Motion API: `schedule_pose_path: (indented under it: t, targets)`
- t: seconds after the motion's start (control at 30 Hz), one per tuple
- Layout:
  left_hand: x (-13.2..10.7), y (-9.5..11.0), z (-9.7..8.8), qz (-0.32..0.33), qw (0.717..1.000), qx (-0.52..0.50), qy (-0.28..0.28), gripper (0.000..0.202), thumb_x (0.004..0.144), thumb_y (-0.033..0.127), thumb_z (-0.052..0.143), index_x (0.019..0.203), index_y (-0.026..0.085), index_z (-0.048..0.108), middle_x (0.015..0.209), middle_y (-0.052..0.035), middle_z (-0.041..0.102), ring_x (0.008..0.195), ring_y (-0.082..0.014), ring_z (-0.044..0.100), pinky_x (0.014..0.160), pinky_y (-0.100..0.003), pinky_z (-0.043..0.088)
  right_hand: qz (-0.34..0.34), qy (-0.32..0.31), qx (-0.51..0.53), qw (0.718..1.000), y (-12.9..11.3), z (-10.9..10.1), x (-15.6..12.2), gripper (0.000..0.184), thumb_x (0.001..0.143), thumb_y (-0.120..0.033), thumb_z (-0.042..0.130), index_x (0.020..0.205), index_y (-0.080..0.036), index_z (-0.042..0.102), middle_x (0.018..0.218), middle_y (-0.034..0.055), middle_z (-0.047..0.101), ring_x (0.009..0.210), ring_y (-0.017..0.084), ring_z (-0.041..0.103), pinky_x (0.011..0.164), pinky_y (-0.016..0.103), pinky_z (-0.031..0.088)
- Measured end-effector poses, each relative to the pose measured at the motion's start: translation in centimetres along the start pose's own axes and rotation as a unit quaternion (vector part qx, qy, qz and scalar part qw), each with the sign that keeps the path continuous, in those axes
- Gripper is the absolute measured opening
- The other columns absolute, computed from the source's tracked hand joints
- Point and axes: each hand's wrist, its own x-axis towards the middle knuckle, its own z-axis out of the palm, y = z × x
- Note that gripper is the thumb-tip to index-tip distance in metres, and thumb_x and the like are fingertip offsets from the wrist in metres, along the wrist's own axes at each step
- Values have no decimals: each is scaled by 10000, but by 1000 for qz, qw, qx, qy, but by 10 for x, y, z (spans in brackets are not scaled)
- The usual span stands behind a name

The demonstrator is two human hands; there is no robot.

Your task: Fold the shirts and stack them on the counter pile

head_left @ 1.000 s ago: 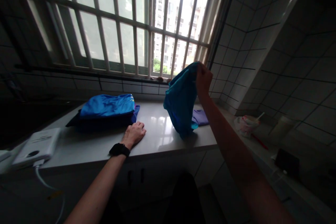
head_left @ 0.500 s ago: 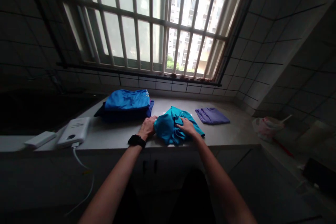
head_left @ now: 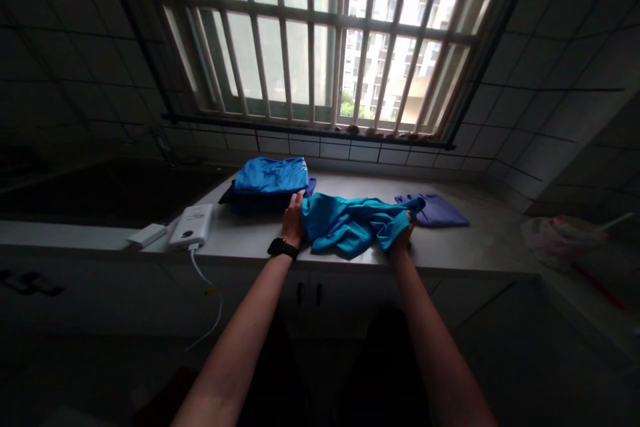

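Along counter (head_left: 480, 248) front edge, teal shirt (head_left: 350, 225) lies crumpled between hands. Left hand (head_left: 294, 219) upright against shirt's edge, fingers pressed together; right hand (head_left: 403, 235) pinches shirt's far end, just beside purple cloth (head_left: 440, 211). Folded blue stack (head_left: 270, 177) behind left hand.

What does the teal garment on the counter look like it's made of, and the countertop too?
The teal garment looks like a thin synthetic knit: soft, loose folds and a slight sheen, though the exact fibre can't be told. The countertop looks like polished stone or quartz, pale, smooth and faintly glossy.
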Motion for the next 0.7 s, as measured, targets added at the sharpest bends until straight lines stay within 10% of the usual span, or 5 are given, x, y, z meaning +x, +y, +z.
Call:
schedule_pose_path:
  t: [0.27,0.43,0.7]
  targets:
    - [-2,-4,12,229,937,-210,-161,721,911,222,474,1578,89,238,1146,-133,722,938,-199,703,929,-369,555,-25,-32,114,993,0,11,-4,686,860,-740,411,1301,-228,534,1292,104,642,1223,264,598,1056,422,464]
    - [-3,0,17,281,926,-202,-152,691,831,288,655,1475,145,447,1431,-164,593,1265,-273,611,1096,-401,500,-37,-71,106,991,4,15,-2,850,711,-784,616,1312,-183,577,1370,157,614,1295,320,546,1136,469,390]
    - [-3,3,12,242,968,-18,-58,263,913,154,556,1163,180,634,1089,-126,732,1010,-254,703,912,-369,534,-49,-89,79,992,14,18,1,765,725,-701,650,1282,-184,561,1285,173,644,1205,309,598,1047,462,474]
